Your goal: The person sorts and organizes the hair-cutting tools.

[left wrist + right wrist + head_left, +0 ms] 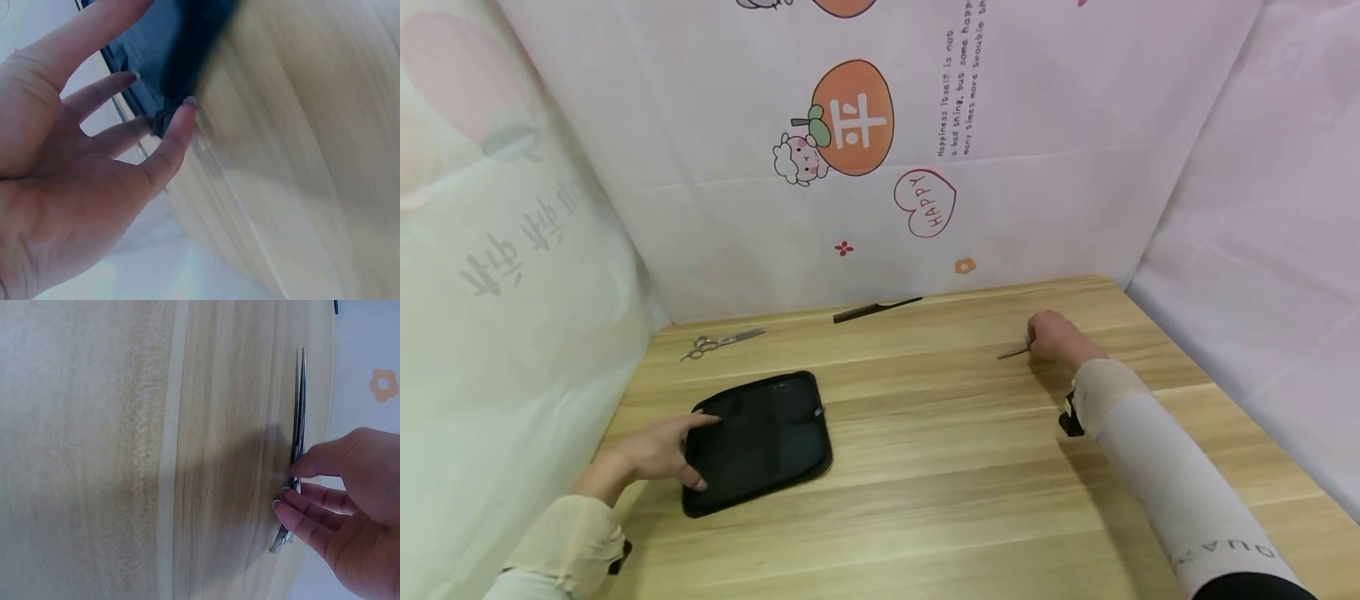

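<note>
Nearest me, two pale sleeves reach in over a light wood-grain table (pixel 940 508), the right sleeve (pixel 1180 475) stretching farther than the left. At the near left, I have the left hand (pixel 658 450) at the left end of a flat black zip case (pixel 760 442) that lies on the table, slightly turned. Its thumb and forefinger are spread well apart on the case's upper face; in the left wrist view the fingers are loosely bent, a fingertip touching one black corner, without closing around it. A small zip pull (pixel 818 412) shows on the case's right edge.

Farther off, toward the right, I have the right hand (pixel 1060 337) pinching a slim pair of metal scissors (pixel 299 434) between thumb and fingers near the middle. The blades point left, tips slightly parted; the fingers cover much of the handles.

Beyond the case, at the far left, lie silver scissors (pixel 722 342), blades toward the right. Near the table's far edge, around the centre, I see a black rat-tail comb (pixel 861 312), its thin tail pointing right. Behind stands a pale printed cloth (pixel 700 167) with an orange persimmon (pixel 853 117) and a heart reading "HAPPY" (pixel 925 204).
</note>
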`<state>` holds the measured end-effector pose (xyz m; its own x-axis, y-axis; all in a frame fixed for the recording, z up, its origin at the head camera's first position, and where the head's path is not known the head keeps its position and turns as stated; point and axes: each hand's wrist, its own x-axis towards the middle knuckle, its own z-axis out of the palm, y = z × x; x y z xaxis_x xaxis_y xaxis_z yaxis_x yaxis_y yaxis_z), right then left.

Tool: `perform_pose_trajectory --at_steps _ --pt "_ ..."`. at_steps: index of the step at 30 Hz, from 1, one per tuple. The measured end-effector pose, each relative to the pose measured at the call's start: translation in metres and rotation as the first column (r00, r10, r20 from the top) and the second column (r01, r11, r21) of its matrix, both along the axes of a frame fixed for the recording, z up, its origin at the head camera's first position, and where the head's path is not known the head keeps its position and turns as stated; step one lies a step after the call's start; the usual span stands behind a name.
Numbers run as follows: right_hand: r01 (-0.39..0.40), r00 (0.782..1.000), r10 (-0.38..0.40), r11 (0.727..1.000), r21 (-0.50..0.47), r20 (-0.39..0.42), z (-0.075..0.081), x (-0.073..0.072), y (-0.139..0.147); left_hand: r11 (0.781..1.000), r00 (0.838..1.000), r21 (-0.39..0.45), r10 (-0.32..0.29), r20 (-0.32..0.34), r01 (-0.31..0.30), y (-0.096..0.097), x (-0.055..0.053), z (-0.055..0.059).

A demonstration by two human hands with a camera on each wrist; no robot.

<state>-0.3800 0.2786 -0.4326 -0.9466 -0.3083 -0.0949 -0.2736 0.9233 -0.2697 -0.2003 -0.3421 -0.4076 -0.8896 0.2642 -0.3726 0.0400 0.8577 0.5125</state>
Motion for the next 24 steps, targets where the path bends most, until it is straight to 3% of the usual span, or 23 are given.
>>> perform_pose_trajectory --at_steps 7,13,24 --pt "0.000 0.999 0.001 1.000 -0.027 0.036 -0.003 0.001 -0.001 0.997 0.997 -0.008 -0.073 -0.036 0.072 0.028 -0.016 -0.006" --pt "0.012 0.997 -0.008 0.999 -0.049 0.075 -0.007 0.000 -0.001 0.991 0.991 -0.001 -0.131 -0.026 0.131 0.058 -0.031 -0.007" --pt "0.022 0.999 -0.021 0.999 -0.034 0.036 -0.007 0.007 -0.005 0.984 0.984 -0.011 -0.175 -0.029 0.175 0.105 -0.048 -0.010"
